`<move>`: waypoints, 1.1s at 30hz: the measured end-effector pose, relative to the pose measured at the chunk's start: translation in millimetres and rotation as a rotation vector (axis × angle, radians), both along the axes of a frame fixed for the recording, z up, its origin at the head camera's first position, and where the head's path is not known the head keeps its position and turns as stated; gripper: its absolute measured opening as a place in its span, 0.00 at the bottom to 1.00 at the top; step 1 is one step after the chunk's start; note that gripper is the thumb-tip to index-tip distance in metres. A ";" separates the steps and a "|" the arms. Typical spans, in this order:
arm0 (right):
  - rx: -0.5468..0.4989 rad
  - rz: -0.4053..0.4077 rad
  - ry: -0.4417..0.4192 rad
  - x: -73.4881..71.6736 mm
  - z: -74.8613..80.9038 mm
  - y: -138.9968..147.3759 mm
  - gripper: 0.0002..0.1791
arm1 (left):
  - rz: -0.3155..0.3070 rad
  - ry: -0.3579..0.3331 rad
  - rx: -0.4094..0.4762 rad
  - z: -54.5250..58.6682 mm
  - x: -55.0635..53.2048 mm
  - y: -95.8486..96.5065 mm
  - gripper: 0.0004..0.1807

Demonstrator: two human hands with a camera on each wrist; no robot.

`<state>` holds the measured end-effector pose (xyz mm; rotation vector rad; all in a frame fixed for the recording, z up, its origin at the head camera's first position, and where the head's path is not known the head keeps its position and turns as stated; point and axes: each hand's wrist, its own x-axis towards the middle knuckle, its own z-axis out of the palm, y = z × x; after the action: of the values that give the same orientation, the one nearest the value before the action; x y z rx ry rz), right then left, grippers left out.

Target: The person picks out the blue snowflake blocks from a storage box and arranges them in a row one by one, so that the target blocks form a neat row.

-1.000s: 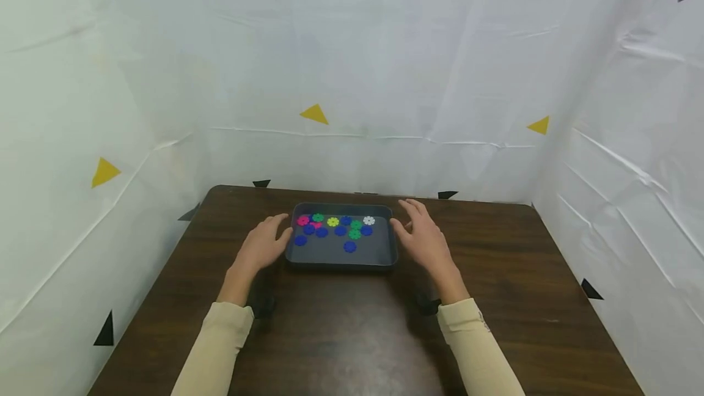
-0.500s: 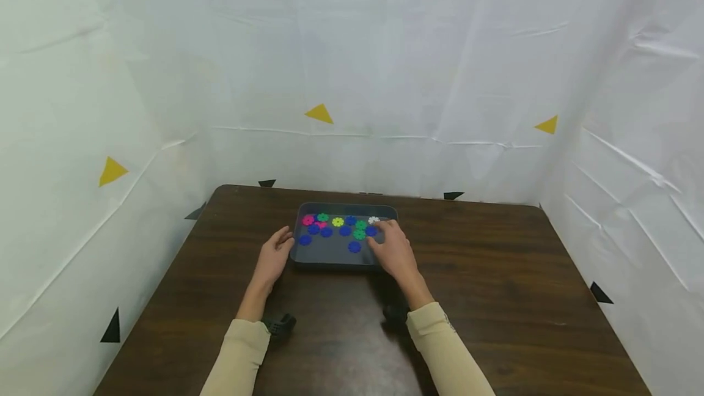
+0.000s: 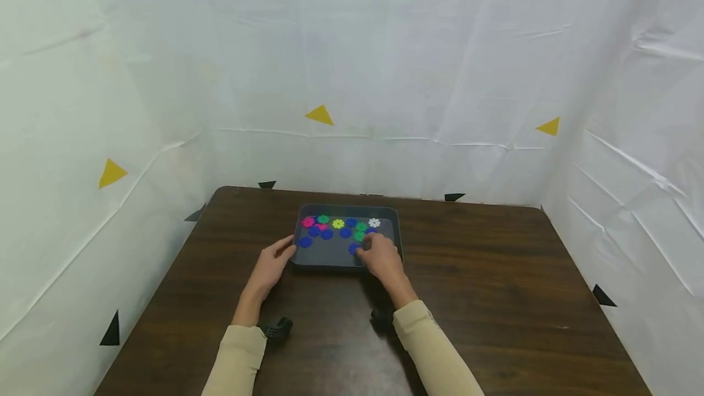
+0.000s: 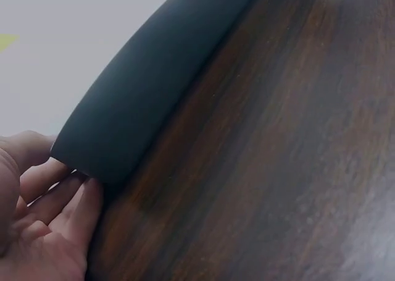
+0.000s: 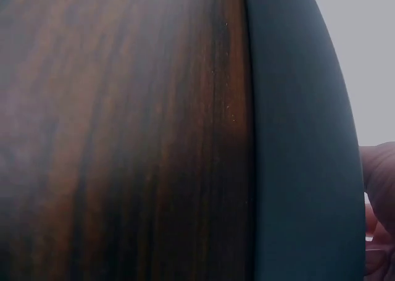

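Note:
A dark grey rectangular tray (image 3: 327,259) lies on the table with several flower-shaped plastic discs in it. My left hand (image 3: 268,267) holds the tray's left side; in the left wrist view the thumb rests at the rim and the fingers (image 4: 80,213) curl against the outer wall. My right hand (image 3: 383,260) reaches over the front right of the tray, fingers bent downward. Its fingertips are right at a blue disc (image 3: 353,249); I cannot tell whether they pinch it. In the right wrist view the tray wall (image 5: 302,139) hides most of that hand.
Pink (image 3: 308,222), yellow (image 3: 338,223), green (image 3: 323,219), white (image 3: 374,223) and more blue discs lie mostly toward the tray's back. The dark wooden table (image 3: 484,292) extends around the tray. White sheeting (image 3: 385,78) with triangles hangs behind and at both sides.
My right hand has moved left from beside the tray to over it, then down toward the front blue disc. My left hand has shifted slightly and now holds the tray's side.

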<state>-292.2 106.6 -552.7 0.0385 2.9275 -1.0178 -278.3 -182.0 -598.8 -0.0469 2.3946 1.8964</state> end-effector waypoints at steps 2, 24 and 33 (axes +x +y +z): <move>0.030 -0.002 -0.028 -2.5 -1.0 -2.8 0.22 | -0.011 -0.014 0.018 0.7 1.3 -2.9 0.29; 0.008 0.018 -0.083 -5.2 1.4 -11.1 0.19 | 0.010 -0.020 -0.015 0.6 3.7 1.1 0.28; 0.027 0.031 -0.044 -3.1 1.1 -10.8 0.12 | 0.003 -0.011 -0.037 -0.7 3.3 1.4 0.28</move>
<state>-295.3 95.8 -551.6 0.0164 2.8933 -0.9611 -275.1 -180.6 -599.4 -0.0632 2.4237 1.8481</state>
